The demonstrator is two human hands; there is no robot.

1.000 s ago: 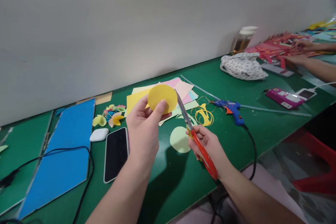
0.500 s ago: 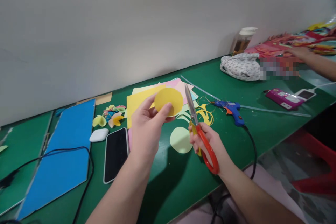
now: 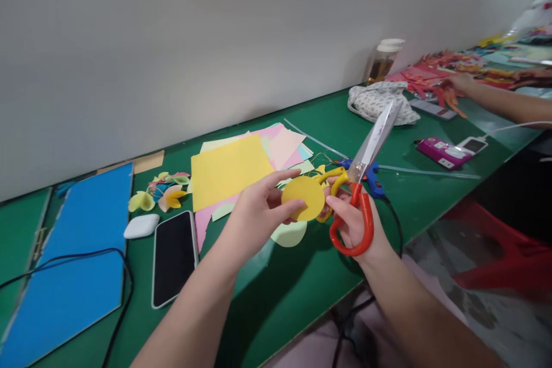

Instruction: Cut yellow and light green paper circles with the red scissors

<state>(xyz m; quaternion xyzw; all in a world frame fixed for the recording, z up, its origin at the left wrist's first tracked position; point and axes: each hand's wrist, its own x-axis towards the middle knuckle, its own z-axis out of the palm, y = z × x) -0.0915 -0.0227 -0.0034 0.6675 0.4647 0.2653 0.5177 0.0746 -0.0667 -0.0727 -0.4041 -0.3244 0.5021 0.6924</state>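
Note:
A yellow paper circle [image 3: 307, 194] is pinched between the thumb and fingers of my left hand [image 3: 259, 214], held above the table. My right hand [image 3: 359, 219] is closed on a pair of scissors [image 3: 376, 141] with one red and one yellow handle, and its fingertips come close to the circle's right edge. The blades look closed and point up and to the right, away from the paper. Below the yellow circle, a pale green paper circle [image 3: 290, 236] lies on the green table [image 3: 276, 299], partly covered. Yellow paper scraps show behind my hands.
Coloured paper sheets [image 3: 233, 167] are stacked behind my left hand. A blue glue gun [image 3: 374, 181] lies behind the scissors. To the left are a phone [image 3: 175, 259], white case [image 3: 141, 226], paper petals [image 3: 166, 195], blue board [image 3: 81, 253] and black cable. A co-worker's hand [image 3: 459, 85] works at far right.
The scissors have swung from pointing up-left to pointing up-right. Both hands have come closer together, and the yellow circle has moved right and down. The view has shifted slightly.

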